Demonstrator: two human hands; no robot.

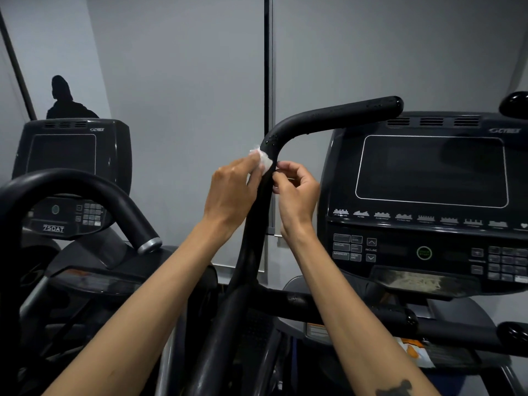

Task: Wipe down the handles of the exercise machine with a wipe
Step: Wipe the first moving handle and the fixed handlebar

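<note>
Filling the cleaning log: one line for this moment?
left hand presses wipe on handle | right hand pinches wipe edge

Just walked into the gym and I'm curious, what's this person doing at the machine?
A person is cleaning an exercise machine. The left hand presses a white wipe against the black handle, just below its bend. The right hand pinches the wipe's other edge from the opposite side of the bar. The console to the right is dark. The horizontal top stretch of the handle is not being touched.
</note>
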